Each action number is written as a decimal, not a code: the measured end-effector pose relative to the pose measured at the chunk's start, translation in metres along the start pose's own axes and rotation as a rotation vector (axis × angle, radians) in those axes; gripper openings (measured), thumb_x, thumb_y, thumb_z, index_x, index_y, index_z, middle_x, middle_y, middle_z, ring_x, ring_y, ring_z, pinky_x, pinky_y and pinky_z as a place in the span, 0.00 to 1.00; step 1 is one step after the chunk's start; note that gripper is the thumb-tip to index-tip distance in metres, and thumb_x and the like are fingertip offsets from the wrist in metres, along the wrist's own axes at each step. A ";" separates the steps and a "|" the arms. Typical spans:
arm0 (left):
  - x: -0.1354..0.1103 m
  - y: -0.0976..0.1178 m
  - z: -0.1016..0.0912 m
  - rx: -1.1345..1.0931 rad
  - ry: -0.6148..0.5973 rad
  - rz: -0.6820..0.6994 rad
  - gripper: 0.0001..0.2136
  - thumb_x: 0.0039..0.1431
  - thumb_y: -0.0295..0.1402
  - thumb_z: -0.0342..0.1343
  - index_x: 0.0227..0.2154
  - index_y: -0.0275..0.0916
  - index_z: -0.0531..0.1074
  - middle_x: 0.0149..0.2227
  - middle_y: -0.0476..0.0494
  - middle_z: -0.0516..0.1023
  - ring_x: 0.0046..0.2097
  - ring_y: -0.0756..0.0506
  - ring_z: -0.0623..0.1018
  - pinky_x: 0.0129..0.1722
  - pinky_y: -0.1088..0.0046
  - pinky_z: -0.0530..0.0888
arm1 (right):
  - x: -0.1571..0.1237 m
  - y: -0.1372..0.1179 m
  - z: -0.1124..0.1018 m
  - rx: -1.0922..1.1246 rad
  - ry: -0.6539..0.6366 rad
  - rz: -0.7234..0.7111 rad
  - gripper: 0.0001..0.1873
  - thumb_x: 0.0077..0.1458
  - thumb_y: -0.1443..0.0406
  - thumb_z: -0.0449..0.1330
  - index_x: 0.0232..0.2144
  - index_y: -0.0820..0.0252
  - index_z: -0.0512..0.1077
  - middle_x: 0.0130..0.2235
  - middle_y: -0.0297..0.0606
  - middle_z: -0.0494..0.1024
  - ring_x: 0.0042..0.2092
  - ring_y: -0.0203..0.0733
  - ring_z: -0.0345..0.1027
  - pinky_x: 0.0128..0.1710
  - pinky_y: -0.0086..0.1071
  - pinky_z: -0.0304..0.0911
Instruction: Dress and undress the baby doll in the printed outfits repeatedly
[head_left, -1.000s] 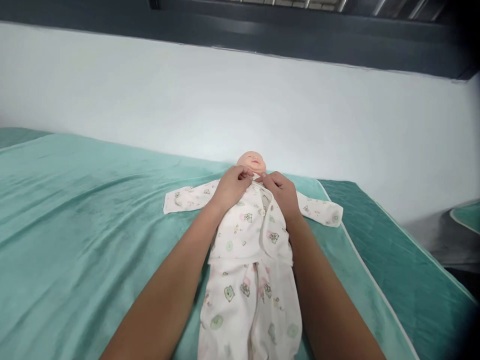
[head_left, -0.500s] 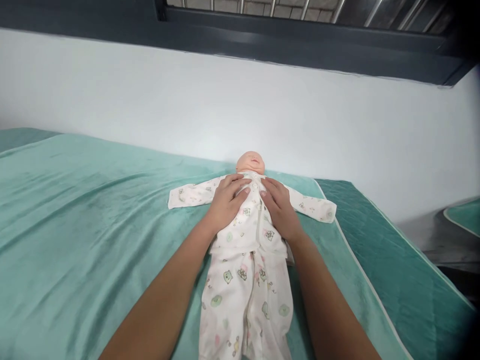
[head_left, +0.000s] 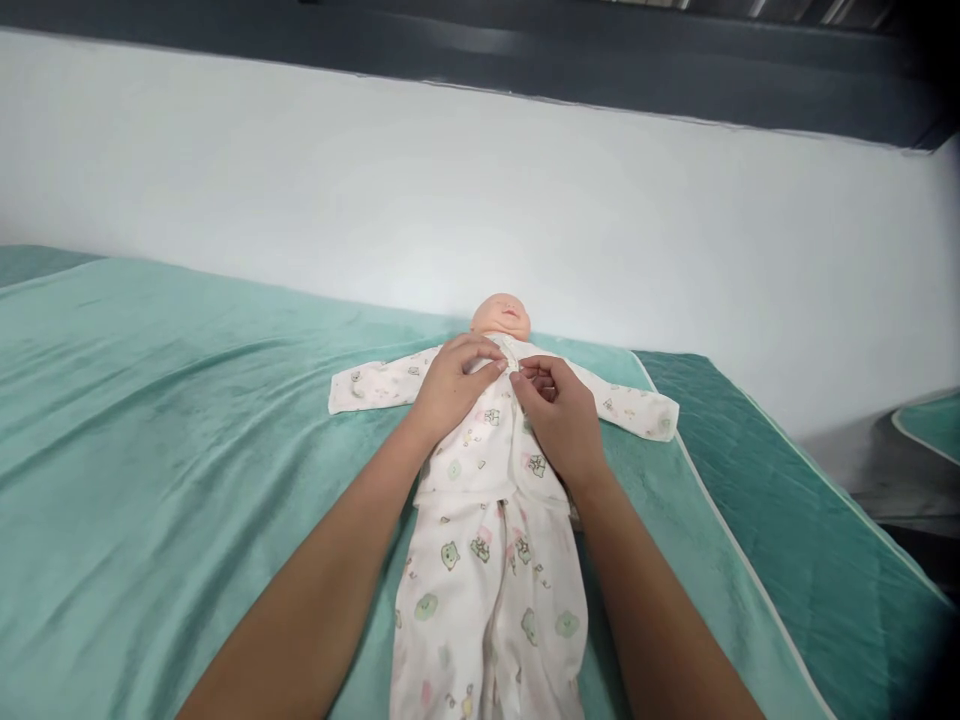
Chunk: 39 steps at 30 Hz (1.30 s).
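Observation:
A baby doll [head_left: 501,315] lies on its back, wearing a white long-sleeved baby shirt [head_left: 469,465] printed with small animals, and matching baby pants [head_left: 442,640]. Both sleeves stretch out to the sides. On the upper chest, my left hand [head_left: 459,388] pinches the shirt's front edge between thumb and fingertips. Opposite it, my right hand [head_left: 561,412] has curled fingers, its thumb and index finger closed on the other side of the front opening near the collar. The fastening between the fingertips is too small to make out.
Under the doll a light green blanket [head_left: 225,450] with soft wrinkles covers the bed. A darker green quilted cover [head_left: 795,510] shows at the right. Behind the doll's head rises a white wall [head_left: 375,200] beneath a dark window frame [head_left: 465,45].
My right hand has gone from lying flat on the chest to a curled pinch at the shirt opening. My left fingertips have come closer to the opening. The view has tilted slightly down.

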<state>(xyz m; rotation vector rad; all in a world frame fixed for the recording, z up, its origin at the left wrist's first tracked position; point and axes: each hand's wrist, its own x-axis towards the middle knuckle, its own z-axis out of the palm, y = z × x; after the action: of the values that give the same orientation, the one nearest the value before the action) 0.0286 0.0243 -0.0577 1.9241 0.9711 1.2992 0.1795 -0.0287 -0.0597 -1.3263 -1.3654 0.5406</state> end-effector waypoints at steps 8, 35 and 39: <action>-0.007 0.002 -0.001 -0.043 -0.013 0.006 0.08 0.62 0.34 0.57 0.39 0.45 0.80 0.50 0.44 0.76 0.56 0.45 0.73 0.61 0.66 0.65 | 0.010 -0.002 -0.003 0.048 -0.030 0.161 0.10 0.50 0.62 0.60 0.37 0.57 0.75 0.34 0.35 0.77 0.35 0.38 0.68 0.38 0.33 0.64; -0.016 0.005 -0.004 0.060 -0.051 -0.022 0.11 0.65 0.35 0.54 0.45 0.53 0.80 0.55 0.49 0.74 0.60 0.44 0.70 0.62 0.62 0.66 | 0.011 0.009 -0.007 0.277 -0.030 0.220 0.08 0.50 0.60 0.65 0.33 0.57 0.78 0.32 0.32 0.76 0.33 0.35 0.65 0.35 0.29 0.61; -0.017 0.004 -0.004 0.055 -0.052 -0.024 0.11 0.65 0.36 0.54 0.45 0.53 0.80 0.55 0.49 0.74 0.60 0.44 0.70 0.62 0.62 0.66 | 0.011 0.011 -0.006 0.299 -0.013 0.226 0.09 0.49 0.60 0.66 0.33 0.56 0.79 0.34 0.33 0.78 0.36 0.37 0.68 0.38 0.31 0.62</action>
<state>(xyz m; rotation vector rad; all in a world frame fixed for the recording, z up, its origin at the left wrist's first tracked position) 0.0215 0.0082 -0.0611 1.9713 1.0104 1.2149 0.1922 -0.0178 -0.0637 -1.2368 -1.0998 0.8729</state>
